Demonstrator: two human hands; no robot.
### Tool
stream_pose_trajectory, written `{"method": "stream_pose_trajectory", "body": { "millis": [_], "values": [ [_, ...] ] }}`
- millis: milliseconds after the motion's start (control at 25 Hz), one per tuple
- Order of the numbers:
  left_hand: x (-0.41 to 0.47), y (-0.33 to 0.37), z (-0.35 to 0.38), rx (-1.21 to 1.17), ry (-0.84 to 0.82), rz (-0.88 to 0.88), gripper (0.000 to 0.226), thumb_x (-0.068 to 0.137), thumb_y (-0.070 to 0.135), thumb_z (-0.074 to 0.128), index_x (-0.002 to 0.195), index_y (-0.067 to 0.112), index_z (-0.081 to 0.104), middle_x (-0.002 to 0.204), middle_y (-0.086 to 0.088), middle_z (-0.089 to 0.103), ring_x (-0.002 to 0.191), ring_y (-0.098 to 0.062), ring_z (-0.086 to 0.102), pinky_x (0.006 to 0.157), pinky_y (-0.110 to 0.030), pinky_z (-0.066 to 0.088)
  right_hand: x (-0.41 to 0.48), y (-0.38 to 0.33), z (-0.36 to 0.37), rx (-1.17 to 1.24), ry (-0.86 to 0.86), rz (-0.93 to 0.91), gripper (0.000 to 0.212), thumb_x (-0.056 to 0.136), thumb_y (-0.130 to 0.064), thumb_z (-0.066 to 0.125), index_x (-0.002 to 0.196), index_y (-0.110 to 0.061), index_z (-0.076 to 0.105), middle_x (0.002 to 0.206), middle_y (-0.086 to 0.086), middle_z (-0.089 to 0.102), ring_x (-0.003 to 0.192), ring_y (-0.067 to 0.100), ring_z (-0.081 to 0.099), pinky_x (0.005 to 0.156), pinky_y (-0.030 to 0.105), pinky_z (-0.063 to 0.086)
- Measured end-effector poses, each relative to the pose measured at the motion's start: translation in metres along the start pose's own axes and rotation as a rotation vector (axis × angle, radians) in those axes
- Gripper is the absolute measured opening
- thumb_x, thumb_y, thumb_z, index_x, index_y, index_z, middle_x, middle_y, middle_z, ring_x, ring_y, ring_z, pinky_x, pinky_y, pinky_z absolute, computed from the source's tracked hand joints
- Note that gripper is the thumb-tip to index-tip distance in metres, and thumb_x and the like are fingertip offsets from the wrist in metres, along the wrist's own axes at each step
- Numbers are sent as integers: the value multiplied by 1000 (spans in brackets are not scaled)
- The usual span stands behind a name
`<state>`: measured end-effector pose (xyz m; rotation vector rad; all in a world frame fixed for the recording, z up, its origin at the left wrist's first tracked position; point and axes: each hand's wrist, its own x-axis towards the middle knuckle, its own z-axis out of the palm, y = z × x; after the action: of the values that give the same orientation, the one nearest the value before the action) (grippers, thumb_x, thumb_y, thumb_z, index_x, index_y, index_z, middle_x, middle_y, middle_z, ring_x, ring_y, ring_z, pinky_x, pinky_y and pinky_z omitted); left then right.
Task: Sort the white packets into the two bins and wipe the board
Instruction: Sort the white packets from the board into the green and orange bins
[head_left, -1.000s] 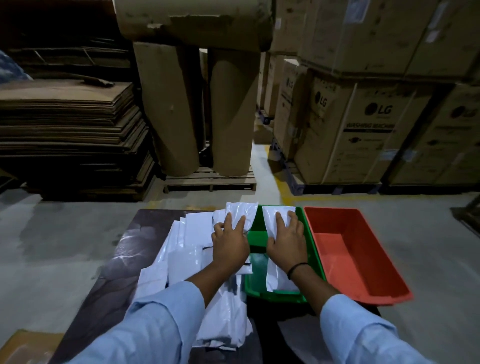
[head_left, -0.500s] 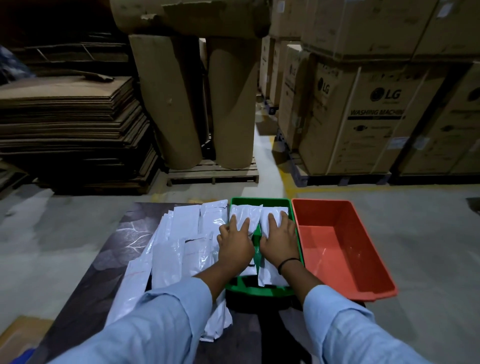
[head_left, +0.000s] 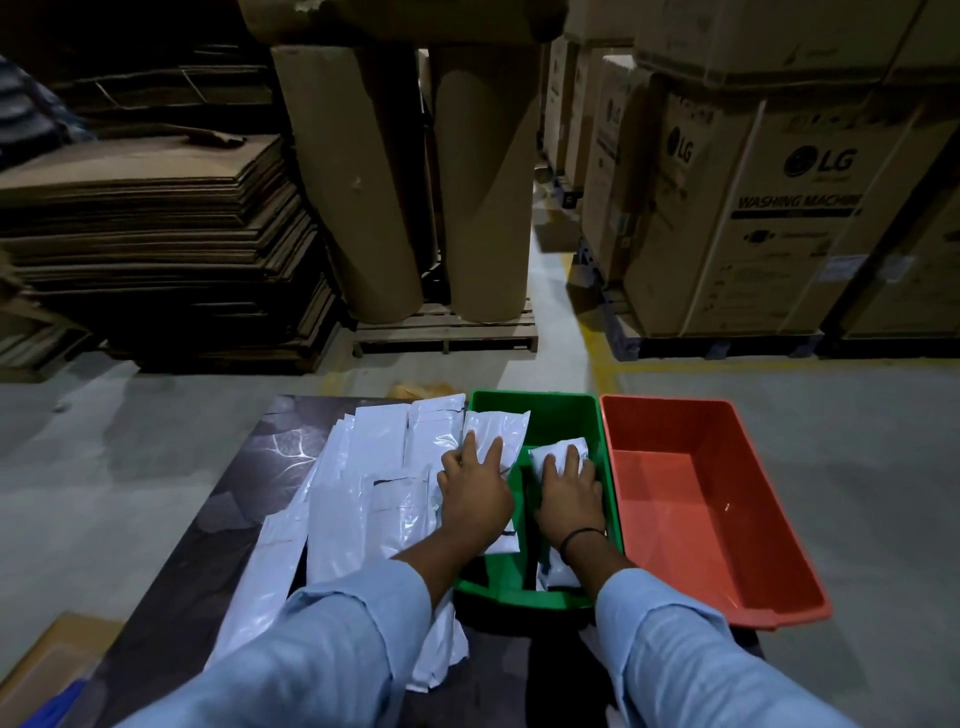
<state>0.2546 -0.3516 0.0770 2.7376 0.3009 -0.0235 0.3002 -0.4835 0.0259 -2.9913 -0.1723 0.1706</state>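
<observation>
Head view shows both hands flat on white packets at the green bin (head_left: 519, 593). The left hand (head_left: 475, 493) lies with straight, spread fingers on one packet (head_left: 500, 423). It presses the packet and does not curl round it. This packet points away from the person, the same way the bin runs. It sits on the bin's left rim, part over the board (head_left: 270, 467) and part over the bin. So the bin floor is to the right of this hand and lower down, and the left hand is the near one for that push. The right hand (head_left: 569, 496) presses a second packet (head_left: 539, 456) down inside the green bin, fingers laid on top. More packets wait in a pile (head_left: 358, 499) on the board to the left. The red bin (head_left: 779, 618) touches the green one on its right and holds no packet
</observation>
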Motion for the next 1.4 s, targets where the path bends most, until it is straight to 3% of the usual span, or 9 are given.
{"method": "stream_pose_trajectory", "body": {
  "millis": [280,520,680,760,880,1120,1400],
  "values": [
    [5,-11,7,44,4,58,59,101,24,43,157,32,27,168,-7,10,142,-33,22,113,-49,30,18,1,27,-88,-23,-24,59,101,-15,30,157,-27,15,163,22,-2,148,47,5,114,50,26],
    [9,-11,19,78,31,55,59,100,23,45,156,31,29,168,-9,11,141,-35,23,112,-50,30,15,1,41,-156,-62,-25,57,100,-25,35,154,-15,20,161,28,7,148,46,6,116,50,20],
    [14,-2,25,104,54,82,61,97,19,49,155,27,31,167,-14,11,142,-40,23,112,-50,29,25,3,15,113,177,13,43,86,-20,54,127,-7,60,148,25,40,136,43,34,111,50,32],
    [17,4,31,121,40,109,63,97,18,51,155,24,30,168,-15,9,143,-42,22,115,-51,28,32,6,-7,235,401,-6,36,81,-14,57,113,-4,67,135,23,52,124,42,45,105,49,41],
    [22,9,45,165,-27,138,65,96,16,50,156,18,25,168,-17,7,146,-44,19,117,-50,24,38,17,-47,323,618,18,31,81,-13,58,111,-10,68,128,17,55,118,38,46,98,46,43],
    [23,9,75,164,-160,-54,70,97,23,49,158,9,19,165,-24,8,147,-46,20,118,-49,25,23,59,-68,335,709,109,30,81,-19,62,110,-18,68,132,11,54,120,35,44,99,43,38],
    [20,-2,98,312,-210,19,68,104,42,37,158,5,18,165,-23,14,149,-43,18,120,-52,17,-1,84,-47,343,680,153,31,80,-19,61,110,-20,69,131,7,55,124,31,41,102,45,35]
  ]
}}
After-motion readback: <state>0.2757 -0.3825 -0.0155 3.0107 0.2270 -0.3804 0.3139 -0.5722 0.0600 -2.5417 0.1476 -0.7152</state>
